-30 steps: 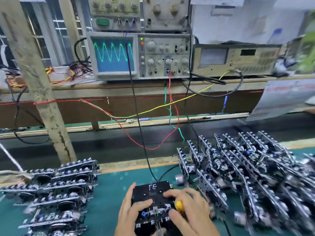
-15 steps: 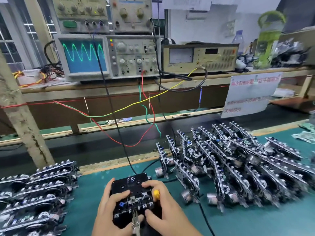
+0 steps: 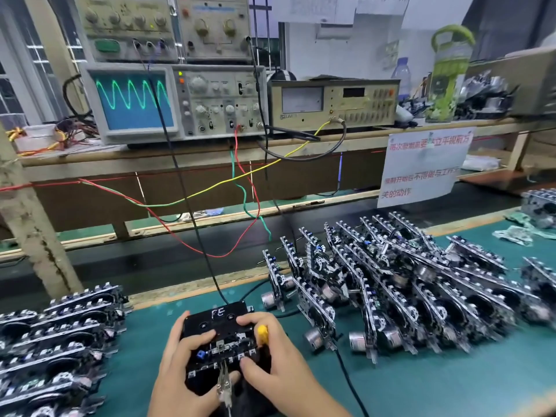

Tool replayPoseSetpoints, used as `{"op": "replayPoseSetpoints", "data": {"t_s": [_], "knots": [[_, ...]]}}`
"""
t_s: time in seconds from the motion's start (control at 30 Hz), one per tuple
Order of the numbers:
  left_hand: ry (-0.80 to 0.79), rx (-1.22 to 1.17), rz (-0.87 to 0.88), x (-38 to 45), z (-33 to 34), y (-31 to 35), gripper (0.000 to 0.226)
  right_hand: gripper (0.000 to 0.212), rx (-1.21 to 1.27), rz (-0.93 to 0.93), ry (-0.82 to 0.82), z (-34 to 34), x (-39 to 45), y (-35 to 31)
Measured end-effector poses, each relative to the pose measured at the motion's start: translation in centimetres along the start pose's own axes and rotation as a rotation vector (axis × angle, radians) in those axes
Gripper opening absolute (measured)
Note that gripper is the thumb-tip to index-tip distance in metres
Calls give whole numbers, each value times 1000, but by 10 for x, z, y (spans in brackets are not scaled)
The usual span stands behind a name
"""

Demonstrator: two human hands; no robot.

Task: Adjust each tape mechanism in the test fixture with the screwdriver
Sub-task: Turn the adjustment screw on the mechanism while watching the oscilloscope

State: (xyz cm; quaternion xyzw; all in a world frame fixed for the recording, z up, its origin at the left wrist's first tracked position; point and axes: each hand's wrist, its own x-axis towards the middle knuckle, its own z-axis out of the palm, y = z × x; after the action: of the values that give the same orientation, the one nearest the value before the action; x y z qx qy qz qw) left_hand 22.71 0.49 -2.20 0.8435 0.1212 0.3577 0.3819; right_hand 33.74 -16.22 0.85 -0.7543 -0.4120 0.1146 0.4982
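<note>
Both hands (image 3: 180, 359) (image 3: 270, 356) grip the test fixture (image 3: 221, 341) — marked "FE" — right holding yellow screwdriver (image 3: 262, 334).

A black tape mechanism (image 3: 221, 341), marked "FE" on top, is held on the green mat (image 3: 421, 386) by both hands. Its left edge is gripped by the left hand (image 3: 180, 359); a yellow-handled screwdriver (image 3: 262, 334) is held in the right hand (image 3: 270, 356) against its right side. Stacks of mechanisms (image 3: 406, 284) are seen at either side. A green wave is shown on the oscilloscope (image 3: 132, 99) behind.
</note>
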Motion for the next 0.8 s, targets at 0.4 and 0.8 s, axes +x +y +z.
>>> {"op": "replayPoseSetpoints", "data": {"t_s": [0.4,0.8], "knots": [[-33,-72,11,0,1,-7,80,47,0,-16,39,4,1,5],[-14,-68,11,-1,1,-5,78,52,16,-24,33,3,1,6]]}}
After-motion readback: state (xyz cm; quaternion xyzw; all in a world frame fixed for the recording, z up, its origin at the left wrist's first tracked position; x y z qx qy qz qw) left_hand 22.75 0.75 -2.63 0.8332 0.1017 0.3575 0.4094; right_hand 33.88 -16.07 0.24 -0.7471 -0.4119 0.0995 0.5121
